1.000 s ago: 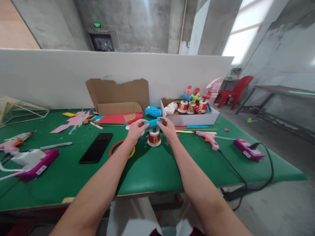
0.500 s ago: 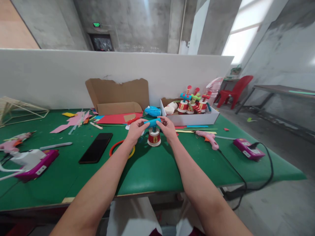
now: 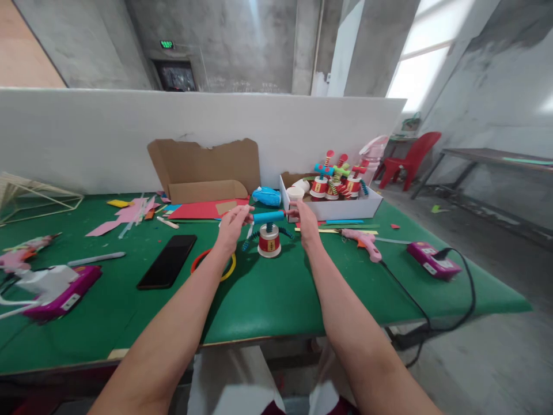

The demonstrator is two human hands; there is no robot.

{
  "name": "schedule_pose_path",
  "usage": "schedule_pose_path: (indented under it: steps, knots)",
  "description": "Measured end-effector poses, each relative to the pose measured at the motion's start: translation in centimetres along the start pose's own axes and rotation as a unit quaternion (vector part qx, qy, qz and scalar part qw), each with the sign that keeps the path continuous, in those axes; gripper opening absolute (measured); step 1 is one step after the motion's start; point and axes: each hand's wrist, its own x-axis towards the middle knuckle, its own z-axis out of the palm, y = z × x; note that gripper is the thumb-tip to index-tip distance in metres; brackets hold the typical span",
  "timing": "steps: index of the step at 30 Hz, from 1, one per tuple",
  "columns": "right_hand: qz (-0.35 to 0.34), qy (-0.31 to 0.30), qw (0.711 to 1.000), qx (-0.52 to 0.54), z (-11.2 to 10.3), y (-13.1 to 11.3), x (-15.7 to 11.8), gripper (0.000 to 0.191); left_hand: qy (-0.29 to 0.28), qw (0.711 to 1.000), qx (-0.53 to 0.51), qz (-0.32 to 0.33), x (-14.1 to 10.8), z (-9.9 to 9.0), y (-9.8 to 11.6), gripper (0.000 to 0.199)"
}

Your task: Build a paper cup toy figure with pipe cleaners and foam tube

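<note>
In the middle of the table stands a small figure made from a red and white paper cup [image 3: 269, 244], upright, with dark coiled paper arms at its sides. Across its top lies a blue paper tube [image 3: 268, 217] on a short coiled neck. My left hand [image 3: 233, 228] is by the tube's left end, fingers stretched out; whether the fingertips touch it I cannot tell. Off the right end, my right hand [image 3: 305, 223] is open, its fingers apart. Red and yellow rings [image 3: 230, 271] lie partly behind my left wrist.
A white box [image 3: 345, 210] at the back right holds several similar cup figures. Glue guns lie on both sides, the right pink one [image 3: 363, 242] corded near a purple power strip [image 3: 432, 260]. A black phone [image 3: 167, 262] and paper scraps [image 3: 129, 213] are at left.
Both hands have let go of the blue tube and moved outward, the right one further. The tube stays on the cup figure, and its coiled arms now show more fully.
</note>
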Motion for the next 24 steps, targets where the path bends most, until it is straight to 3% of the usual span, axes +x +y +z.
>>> schedule_pose_path:
  steps: [10, 16, 18, 21, 24]
  knots:
    - [0.07, 0.046, 0.992, 0.089, -1.8, 0.7, 0.7, 0.055, 0.047, 0.999, -0.001, -0.008, 0.4, -0.6, -0.6, 0.046]
    - [0.056, 0.06, 0.992, 0.099, -1.9, 0.7, 0.7, 0.051, 0.045, 0.999, 0.012, -0.001, 0.6, -0.9, -1.5, 0.044]
    - [0.05, 0.028, 0.996, 0.068, -2.1, 0.6, 0.7, 0.042, 0.044, 0.999, 0.02, 0.002, 0.6, -1.0, -1.7, 0.043]
    - [0.028, -0.097, 0.995, -0.001, -2.4, 0.3, 0.3, 0.03, 0.046, 0.999, 0.026, 0.002, 0.6, -1.1, -1.9, 0.041]
    - [-0.014, -0.212, 0.973, -0.096, -2.3, 0.3, -0.4, 0.054, 0.049, 0.998, 0.025, -0.001, 0.6, -1.1, -1.9, 0.041]
